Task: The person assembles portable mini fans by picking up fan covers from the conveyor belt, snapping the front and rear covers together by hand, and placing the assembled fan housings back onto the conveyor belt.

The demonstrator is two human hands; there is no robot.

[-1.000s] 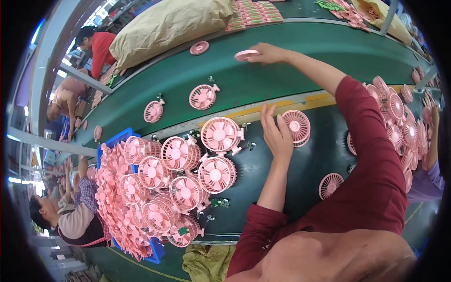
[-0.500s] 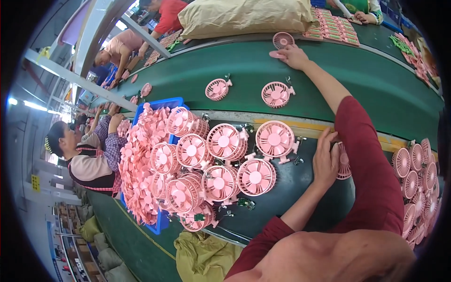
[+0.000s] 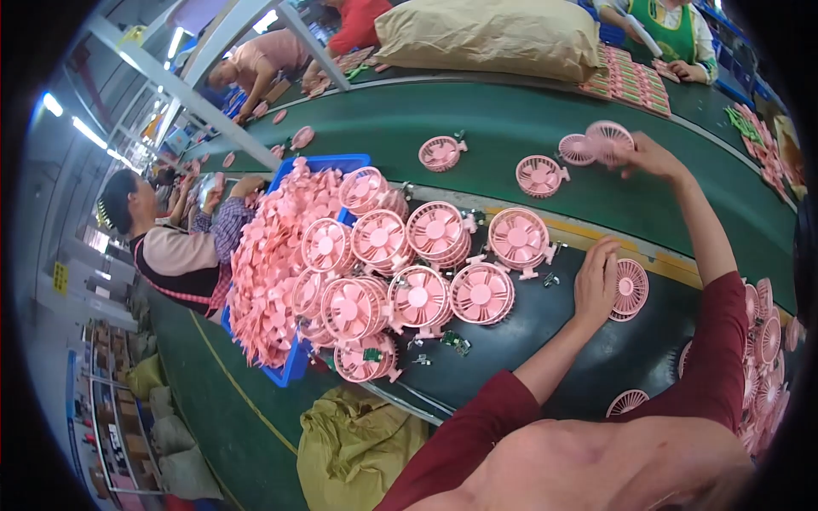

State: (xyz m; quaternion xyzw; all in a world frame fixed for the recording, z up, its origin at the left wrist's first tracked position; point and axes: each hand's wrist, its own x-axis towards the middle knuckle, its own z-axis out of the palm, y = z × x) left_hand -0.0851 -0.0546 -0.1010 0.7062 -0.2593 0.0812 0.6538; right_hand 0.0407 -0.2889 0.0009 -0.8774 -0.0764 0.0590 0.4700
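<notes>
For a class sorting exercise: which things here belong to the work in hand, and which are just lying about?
Likely the job: blurred pink disc in the right hand; round grille by the left hand; pink fans.

Likely lying about: tan sack; olive bundle.

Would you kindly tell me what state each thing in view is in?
Right hand: closed on a pink round part
Left hand: open, beside a pink grille
Blue crate: heaped with pink blades
Pink fans: clustered, some stacked
Green circuit board: exposed
Large sack: bulging, lying down
Olive bag: crumpled
</notes>
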